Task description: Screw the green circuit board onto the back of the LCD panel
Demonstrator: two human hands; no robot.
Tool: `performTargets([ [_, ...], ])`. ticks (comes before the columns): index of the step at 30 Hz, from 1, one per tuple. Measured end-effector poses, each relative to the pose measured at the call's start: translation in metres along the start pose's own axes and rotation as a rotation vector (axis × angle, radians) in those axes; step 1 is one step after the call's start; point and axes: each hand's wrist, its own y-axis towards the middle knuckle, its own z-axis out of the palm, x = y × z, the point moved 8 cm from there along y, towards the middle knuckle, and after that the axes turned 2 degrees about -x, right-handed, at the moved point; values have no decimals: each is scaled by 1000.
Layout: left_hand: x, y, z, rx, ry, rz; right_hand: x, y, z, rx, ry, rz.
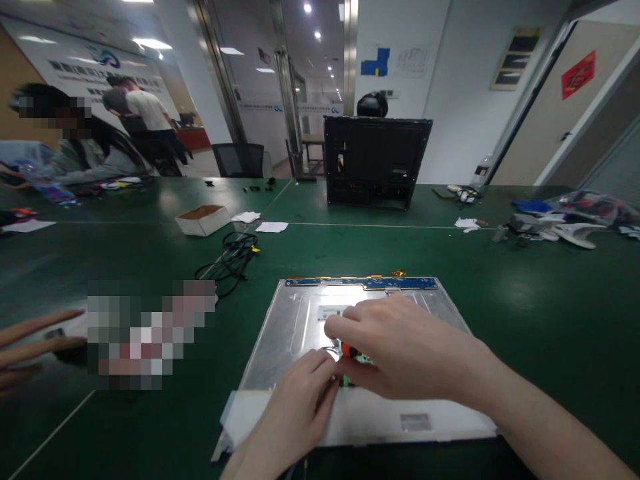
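A flat display panel (273, 333) lies on the table before me, its silver metal back facing up. A blue circuit strip (360, 283) runs along its far edge. My right hand (400, 347) is over the middle of the panel, closed around a small orange-handled tool (349, 350), whose tip is hidden. Beside it, my left hand (305, 393) rests on the panel with thumb and fingers drawn together. A small green circuit board (346, 381) shows partly between the hands. Whatever the left fingers grip is hidden.
Another person's hand (35, 353) reaches in from the left edge. A coiled black cable (233, 260) and an open cardboard box (203, 220) lie beyond the panel. A black monitor housing (377, 163) stands at the back. Loose parts and plastic bags (585, 207) crowd the far right.
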Motion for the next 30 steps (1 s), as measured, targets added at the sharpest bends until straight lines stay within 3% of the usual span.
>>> performTargets([
  [10, 1, 0, -2, -17, 29, -13, -4, 0, 1, -39, -12, 12],
  [30, -1, 0, -2, -31, 34, 7, 0, 0, 0, 4, 28, -1],
])
